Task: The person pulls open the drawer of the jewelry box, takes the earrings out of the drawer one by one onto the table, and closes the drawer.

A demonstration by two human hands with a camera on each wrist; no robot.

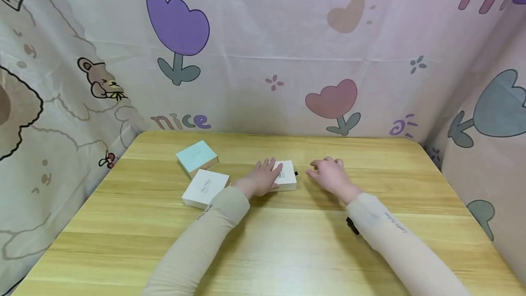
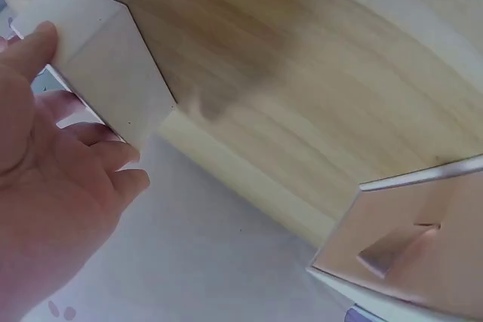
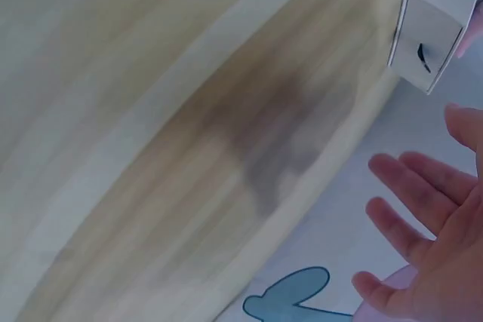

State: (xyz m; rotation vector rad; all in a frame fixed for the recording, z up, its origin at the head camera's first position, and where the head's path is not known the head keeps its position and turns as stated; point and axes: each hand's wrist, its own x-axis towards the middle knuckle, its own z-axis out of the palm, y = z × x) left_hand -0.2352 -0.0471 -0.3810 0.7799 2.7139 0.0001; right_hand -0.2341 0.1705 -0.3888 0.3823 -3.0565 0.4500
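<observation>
My left hand [image 1: 260, 179] grips a small white box [image 1: 286, 173] on the wooden table, its thumb along the near side and other fingers over the top and far side. A short black pull tab [image 3: 423, 58] sticks out of the box's right end. To the right of that end, my right hand [image 1: 330, 176] hovers with loosely bent fingers, holding nothing. Beside my left wrist lies another white box [image 1: 203, 187] with fine print on its lid. Just behind it sits a pale blue box [image 1: 197, 156] with a tan side.
The wooden table [image 1: 287, 250] ends at a patterned cloth backdrop [image 1: 255, 26], which also hangs at both sides. Low in the left wrist view, a nearby box shows a peach drawer front [image 2: 423, 224] with a ribbon tab. A small black item [image 1: 352, 225] sits under my right sleeve.
</observation>
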